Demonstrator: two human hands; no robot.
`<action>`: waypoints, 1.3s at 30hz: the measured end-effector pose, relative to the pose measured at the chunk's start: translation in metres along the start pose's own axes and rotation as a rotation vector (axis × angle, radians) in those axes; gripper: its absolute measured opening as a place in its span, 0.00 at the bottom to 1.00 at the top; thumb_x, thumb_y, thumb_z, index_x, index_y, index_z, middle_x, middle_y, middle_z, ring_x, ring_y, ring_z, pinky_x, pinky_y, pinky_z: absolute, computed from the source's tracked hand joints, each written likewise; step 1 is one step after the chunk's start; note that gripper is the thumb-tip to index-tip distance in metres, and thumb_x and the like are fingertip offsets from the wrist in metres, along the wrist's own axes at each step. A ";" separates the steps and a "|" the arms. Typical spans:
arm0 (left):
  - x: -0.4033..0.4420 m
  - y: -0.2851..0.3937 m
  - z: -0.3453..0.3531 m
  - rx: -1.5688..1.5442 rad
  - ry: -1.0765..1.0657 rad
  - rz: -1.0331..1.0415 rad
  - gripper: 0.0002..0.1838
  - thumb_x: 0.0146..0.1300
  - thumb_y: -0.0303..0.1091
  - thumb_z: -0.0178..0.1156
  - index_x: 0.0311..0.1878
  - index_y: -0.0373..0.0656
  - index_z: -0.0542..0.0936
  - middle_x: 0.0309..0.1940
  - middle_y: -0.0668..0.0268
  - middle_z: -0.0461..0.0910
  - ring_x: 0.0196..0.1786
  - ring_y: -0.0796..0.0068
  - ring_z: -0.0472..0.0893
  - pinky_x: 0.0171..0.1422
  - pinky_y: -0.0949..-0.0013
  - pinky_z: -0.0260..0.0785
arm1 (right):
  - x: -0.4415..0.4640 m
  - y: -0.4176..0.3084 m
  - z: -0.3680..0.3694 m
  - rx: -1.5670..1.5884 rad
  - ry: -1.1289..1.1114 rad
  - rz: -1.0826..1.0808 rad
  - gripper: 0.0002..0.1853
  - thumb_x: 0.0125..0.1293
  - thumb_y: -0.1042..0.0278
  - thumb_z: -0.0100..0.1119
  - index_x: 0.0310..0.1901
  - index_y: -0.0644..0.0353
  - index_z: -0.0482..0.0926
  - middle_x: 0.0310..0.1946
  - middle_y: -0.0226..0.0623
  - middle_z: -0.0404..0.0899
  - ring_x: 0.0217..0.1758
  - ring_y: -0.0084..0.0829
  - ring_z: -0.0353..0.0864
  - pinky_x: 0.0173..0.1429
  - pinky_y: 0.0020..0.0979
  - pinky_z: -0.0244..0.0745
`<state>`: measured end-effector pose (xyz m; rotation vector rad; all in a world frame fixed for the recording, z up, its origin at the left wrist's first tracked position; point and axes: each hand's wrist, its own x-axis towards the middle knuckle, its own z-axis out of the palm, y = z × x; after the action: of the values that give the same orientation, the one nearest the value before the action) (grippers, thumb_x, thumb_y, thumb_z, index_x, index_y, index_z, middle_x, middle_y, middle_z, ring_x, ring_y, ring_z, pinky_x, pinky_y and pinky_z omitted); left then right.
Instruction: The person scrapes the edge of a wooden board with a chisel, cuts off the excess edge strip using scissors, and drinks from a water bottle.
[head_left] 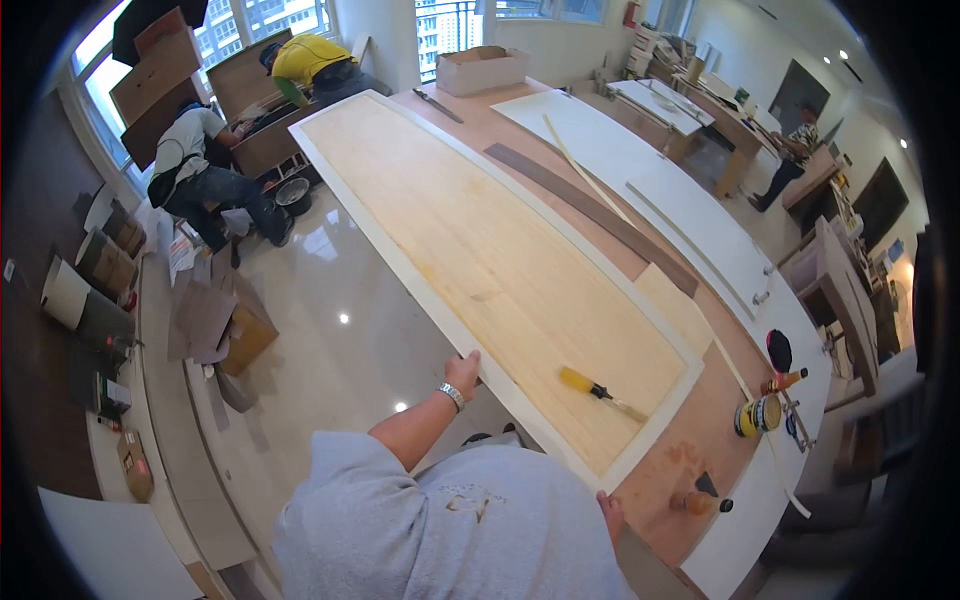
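A long wooden panel (480, 270) with a white border lies slanted across the workbench, its left edge reaching out over the floor. My left hand (463, 374), with a metal watch at the wrist, is closed on that left edge. At the near corner of the panel, my right hand (611, 514) grips the border, its fingers partly hidden. A yellow-handled tool (582, 382), perhaps a chisel or brush, rests on the panel's near end. Right of the panel stand a yellow can (757, 416) and small bottles (700, 503) on the bench.
A dark strip (600, 220) and white boards (660, 190) lie along the bench (655, 470), with a cardboard box (482, 72) at its far end. Two people bend over furniture at the upper left; another stands at the far right. Boxes (245, 325) sit on the floor left.
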<state>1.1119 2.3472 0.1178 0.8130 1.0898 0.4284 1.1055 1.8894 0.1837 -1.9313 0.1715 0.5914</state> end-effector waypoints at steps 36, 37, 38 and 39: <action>-0.038 0.002 -0.007 0.081 -0.211 -0.057 0.19 0.77 0.38 0.53 0.59 0.31 0.72 0.56 0.53 0.78 0.59 0.55 0.79 0.65 0.51 0.76 | -0.059 0.084 -0.021 0.508 0.011 -0.026 0.26 0.74 0.68 0.53 0.72 0.57 0.68 0.52 0.34 0.83 0.47 0.23 0.81 0.52 0.25 0.75; -0.037 0.002 -0.007 0.089 -0.212 -0.047 0.19 0.77 0.38 0.53 0.59 0.31 0.72 0.55 0.53 0.78 0.59 0.55 0.79 0.65 0.51 0.76 | -0.062 0.085 -0.015 0.487 0.004 -0.084 0.27 0.73 0.70 0.53 0.73 0.57 0.67 0.52 0.34 0.83 0.47 0.24 0.81 0.53 0.26 0.75; -0.036 0.001 -0.007 0.094 -0.214 -0.036 0.19 0.77 0.38 0.53 0.59 0.31 0.72 0.55 0.53 0.78 0.59 0.55 0.79 0.65 0.51 0.76 | -0.063 0.085 -0.011 0.458 0.048 -0.108 0.26 0.73 0.69 0.54 0.72 0.56 0.69 0.52 0.36 0.84 0.47 0.26 0.82 0.54 0.26 0.76; -0.039 -0.001 -0.007 0.095 -0.219 -0.039 0.19 0.77 0.38 0.53 0.59 0.31 0.72 0.55 0.53 0.78 0.59 0.55 0.79 0.65 0.51 0.76 | -0.064 0.086 -0.007 0.428 0.093 -0.136 0.25 0.72 0.69 0.55 0.71 0.56 0.71 0.51 0.37 0.84 0.47 0.28 0.83 0.54 0.27 0.76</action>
<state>1.0896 2.3232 0.1391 0.8987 0.9254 0.2497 1.0200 1.8365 0.1455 -1.5407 0.2061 0.3409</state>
